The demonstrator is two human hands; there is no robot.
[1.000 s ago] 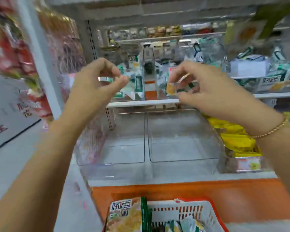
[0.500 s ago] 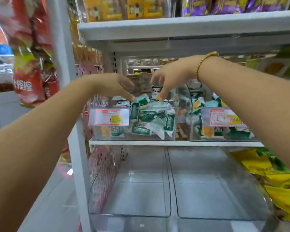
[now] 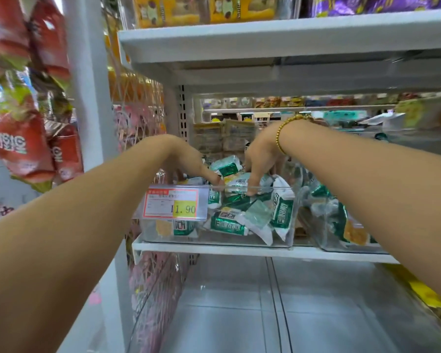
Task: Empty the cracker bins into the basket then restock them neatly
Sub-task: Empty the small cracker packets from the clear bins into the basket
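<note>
**Desk:** Which step are you on?

**Operator:** Emptying, I judge; both hands are in the upper clear bin [image 3: 209,241] on the white shelf [image 3: 214,248], the one with the price tag [image 3: 175,203] clipped to its front; green-and-white cracker packets [image 3: 227,226] lie jumbled inside it, and a second bin [image 3: 323,242] just to its right holds more.

**Desk:** And the fingers?

**Operator:** My left hand [image 3: 186,159] arches over the front rim, its fingers [image 3: 213,177] curved down with the tips at the top packets; my right hand [image 3: 261,154], the one with the bead bracelet [image 3: 281,138], sends its fingers [image 3: 252,184] fairly straight down onto a packet; both thumbs are hidden, so I cannot tell whether either hand has closed on anything.

**Desk:** What does the next move call for?

**Operator:** A firm gather of several packets at once, lifted clear of the rim without snagging the tag; the wrappers look slippery, so a loose grab may shed some; the basket is out of view, so I must look down to find it before dropping them; the two lower bins [image 3: 214,314] already stand bare.
</note>
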